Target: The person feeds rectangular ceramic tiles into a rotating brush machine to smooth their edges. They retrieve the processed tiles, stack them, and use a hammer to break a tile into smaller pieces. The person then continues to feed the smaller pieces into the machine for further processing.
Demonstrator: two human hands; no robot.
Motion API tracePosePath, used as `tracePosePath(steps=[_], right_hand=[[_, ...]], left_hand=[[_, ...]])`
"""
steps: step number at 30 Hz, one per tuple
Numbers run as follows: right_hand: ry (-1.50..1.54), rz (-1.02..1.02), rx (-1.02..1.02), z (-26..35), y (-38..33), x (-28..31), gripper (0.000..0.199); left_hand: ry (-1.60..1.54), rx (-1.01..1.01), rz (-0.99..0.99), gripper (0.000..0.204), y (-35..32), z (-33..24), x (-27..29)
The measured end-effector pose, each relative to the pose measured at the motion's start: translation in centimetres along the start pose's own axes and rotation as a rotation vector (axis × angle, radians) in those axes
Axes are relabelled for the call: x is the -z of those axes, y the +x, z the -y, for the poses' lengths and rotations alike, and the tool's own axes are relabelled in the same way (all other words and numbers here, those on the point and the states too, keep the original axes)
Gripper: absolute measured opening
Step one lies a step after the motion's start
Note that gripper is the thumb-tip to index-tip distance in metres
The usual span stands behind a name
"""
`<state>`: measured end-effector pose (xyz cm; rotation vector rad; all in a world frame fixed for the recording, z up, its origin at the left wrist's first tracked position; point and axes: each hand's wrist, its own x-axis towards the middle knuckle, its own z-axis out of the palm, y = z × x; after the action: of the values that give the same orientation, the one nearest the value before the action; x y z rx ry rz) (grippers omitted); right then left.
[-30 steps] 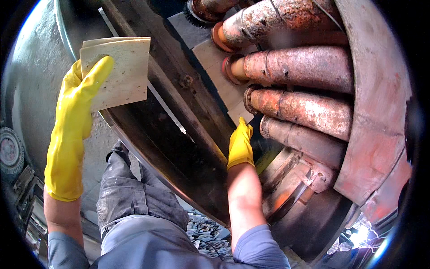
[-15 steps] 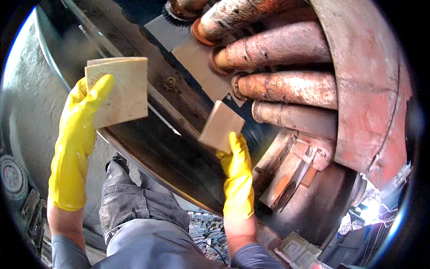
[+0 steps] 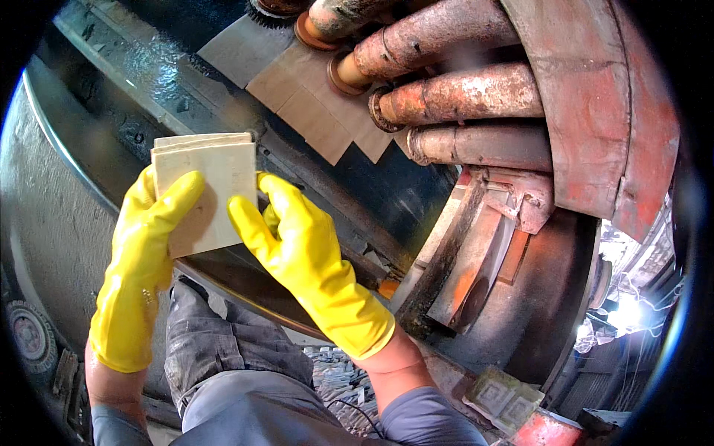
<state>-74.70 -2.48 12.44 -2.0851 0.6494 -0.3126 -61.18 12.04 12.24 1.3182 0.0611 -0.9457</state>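
No labels, signs or screens show; 1 pale, square patterned box (image 3: pixel 504 396) lies at 5 o'clock.

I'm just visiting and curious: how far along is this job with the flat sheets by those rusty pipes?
Several tan sheets already lie overlapped under the rusty pipes. In hand: the left hand holds a small stack of sheets, and the right hand touches its edge. Those held sheets look unplaced.
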Motion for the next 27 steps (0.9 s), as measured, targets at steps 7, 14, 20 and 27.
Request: tracePosePath(steps=[7,14,20,27], right_hand=[[-0.11,-0.348,-0.461,-24.5,0.1,10.6,0.054],[-0.681,-0.553,-0.71,-43.8,5.8,16.8,0.059],[-0.471,-0.882,-0.687,-42.3,7.0,16.6,0.056],[0.904,-0.789,-0.865,-47.8,0.9,20.1,0.052]], left_hand=[[0.249,-0.251,-0.442,0.054,-1.3,2.8,13.3],[0.315,-0.465,-0.306,0.052,-1.9,7.1,16.5],[0.356,-0.505,-0.376,0.049,-2.4,9.2,16.2],[0.362,-0.549,-0.357,0.045,-1.4,9.0,14.8]])
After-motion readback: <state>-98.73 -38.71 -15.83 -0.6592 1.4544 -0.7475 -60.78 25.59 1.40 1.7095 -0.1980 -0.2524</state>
